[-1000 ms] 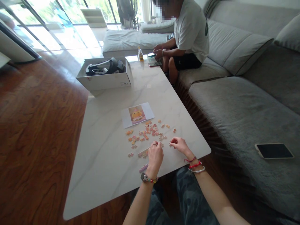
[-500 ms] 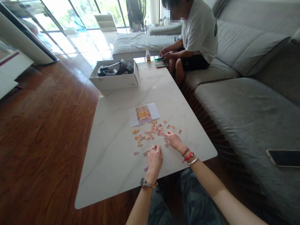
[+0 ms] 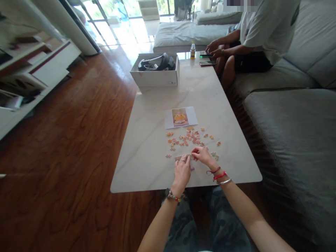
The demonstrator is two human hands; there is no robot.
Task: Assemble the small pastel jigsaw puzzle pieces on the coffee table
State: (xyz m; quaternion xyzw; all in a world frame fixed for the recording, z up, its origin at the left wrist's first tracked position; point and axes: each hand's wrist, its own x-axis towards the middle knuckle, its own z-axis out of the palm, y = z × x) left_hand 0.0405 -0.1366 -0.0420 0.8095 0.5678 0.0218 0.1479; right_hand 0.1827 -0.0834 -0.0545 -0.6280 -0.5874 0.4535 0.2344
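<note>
Several small pink and orange jigsaw pieces lie scattered on the white marble table, below a reference picture of a yellow figure. My left hand rests fingers-down on a joined strip of pieces near the table's front edge. My right hand is beside it, fingers pinched at the strip's right end; what they hold is too small to make out. Both wrists wear bracelets.
A white box with a black headset stands at the table's far end, beside a small bottle and phones. Another person sits on the grey sofa. Wooden floor lies left, with white shelving.
My right hand came back from the loose pieces to the strip beside my left hand. The camera view swung left, so the table now sits further right.
</note>
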